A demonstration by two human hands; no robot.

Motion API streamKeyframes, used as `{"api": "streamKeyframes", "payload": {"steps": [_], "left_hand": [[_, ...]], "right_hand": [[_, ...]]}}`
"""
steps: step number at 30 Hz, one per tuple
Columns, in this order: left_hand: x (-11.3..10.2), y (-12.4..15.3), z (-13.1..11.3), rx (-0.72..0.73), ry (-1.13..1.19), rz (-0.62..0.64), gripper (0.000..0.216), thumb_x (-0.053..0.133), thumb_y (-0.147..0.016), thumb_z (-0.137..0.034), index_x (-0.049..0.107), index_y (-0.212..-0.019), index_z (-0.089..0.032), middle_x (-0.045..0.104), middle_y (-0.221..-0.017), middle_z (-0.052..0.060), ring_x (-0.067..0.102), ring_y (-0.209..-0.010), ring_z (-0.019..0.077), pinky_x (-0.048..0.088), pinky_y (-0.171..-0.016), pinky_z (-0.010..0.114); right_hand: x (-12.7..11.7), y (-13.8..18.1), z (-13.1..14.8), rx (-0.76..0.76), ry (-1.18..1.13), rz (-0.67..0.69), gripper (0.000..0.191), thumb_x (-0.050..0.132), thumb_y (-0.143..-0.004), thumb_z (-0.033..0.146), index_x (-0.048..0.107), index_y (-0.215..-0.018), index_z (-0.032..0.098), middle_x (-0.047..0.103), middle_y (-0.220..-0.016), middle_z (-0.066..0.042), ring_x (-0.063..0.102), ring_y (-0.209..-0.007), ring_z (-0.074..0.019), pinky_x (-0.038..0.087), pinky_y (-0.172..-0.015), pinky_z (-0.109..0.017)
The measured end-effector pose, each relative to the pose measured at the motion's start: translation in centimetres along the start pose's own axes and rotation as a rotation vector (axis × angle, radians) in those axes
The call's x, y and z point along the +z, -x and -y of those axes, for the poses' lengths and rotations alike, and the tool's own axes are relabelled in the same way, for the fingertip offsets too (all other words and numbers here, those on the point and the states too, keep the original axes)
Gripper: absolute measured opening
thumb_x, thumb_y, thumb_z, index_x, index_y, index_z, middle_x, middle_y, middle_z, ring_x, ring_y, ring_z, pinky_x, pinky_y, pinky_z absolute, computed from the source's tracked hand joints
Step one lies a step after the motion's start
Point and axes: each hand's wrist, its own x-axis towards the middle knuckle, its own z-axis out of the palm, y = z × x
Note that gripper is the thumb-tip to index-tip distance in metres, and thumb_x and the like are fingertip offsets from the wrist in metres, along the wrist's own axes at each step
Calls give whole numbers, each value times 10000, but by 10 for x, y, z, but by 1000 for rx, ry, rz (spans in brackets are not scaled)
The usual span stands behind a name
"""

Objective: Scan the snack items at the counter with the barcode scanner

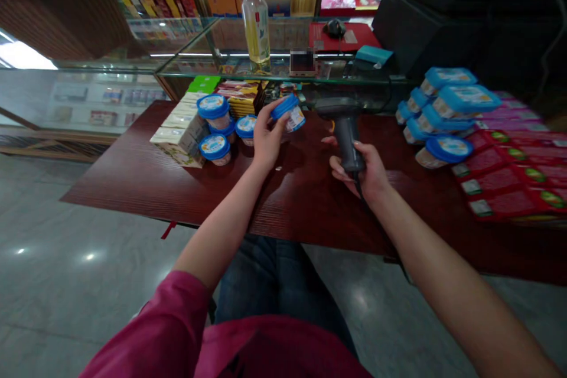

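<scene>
My left hand [268,139] is closed round a small tub with a blue lid [292,113], which it holds tilted over the dark red wooden table [301,189]. My right hand [367,172] grips the handle of a black barcode scanner [348,136], with its head pointing towards the tub and its cord hanging down by the wrist. Several more blue-lidded tubs [215,147] stand to the left of my left hand. Further to the right of the scanner, a round blue-lidded tub [444,151] sits in front of stacked rectangular blue-lidded tubs [466,100].
Pale boxes [181,130] line the left side, with brown packets [241,97] behind. Red packs [509,171] cover the right end. A glass display case [190,50] at the back bears a bottle [256,23], a mouse [334,28] and a teal box [374,55].
</scene>
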Motion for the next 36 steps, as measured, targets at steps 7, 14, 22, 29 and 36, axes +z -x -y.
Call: {"api": "streamKeyframes", "payload": {"steps": [7, 14, 22, 29, 36], "left_hand": [[26, -7, 44, -115, 37, -7, 445, 754, -977, -567, 758, -1263, -226, 780, -1327, 100, 709, -1306, 287, 523, -1189, 429], [27, -9, 56, -124, 82, -2, 476, 702, -1022, -552, 725, -1372, -230, 737, -1441, 115, 684, -1373, 285, 498, -1212, 433], [26, -8, 52, -137, 95, 8, 446, 637, -1062, -554, 742, -1346, -226, 745, -1436, 112, 646, -1435, 281, 459, -1254, 432], [27, -7, 47, -125, 110, -19, 351, 661, -1062, -492, 788, -1245, -220, 791, -1336, 89, 709, -1327, 269, 516, -1186, 400], [30, -7, 49, -154, 113, -29, 348, 621, -1072, -523, 796, -1201, -251, 811, -1273, 78, 752, -1218, 261, 594, -1099, 420]], "right_hand": [[7, 4, -2, -12, 33, 29, 400, 776, -807, 576, 694, -931, 204, 588, -635, 23, 375, -392, -84, 211, -319, -225], [13, 5, -6, -52, 120, -28, 370, 768, -833, 553, 667, -901, 204, 646, -738, 7, 439, -387, -70, 218, -293, -220], [13, 5, -8, -53, 134, -25, 342, 773, -838, 527, 659, -884, 208, 634, -732, 12, 453, -390, -71, 259, -291, -217], [12, 6, -12, -77, 122, -19, 262, 747, -895, 469, 665, -931, 222, 681, -873, -12, 477, -432, -66, 280, -299, -204], [14, 6, -12, -73, 132, -23, 392, 763, -883, 462, 714, -1207, 246, 673, -866, 2, 487, -432, -79, 311, -308, -218]]}}
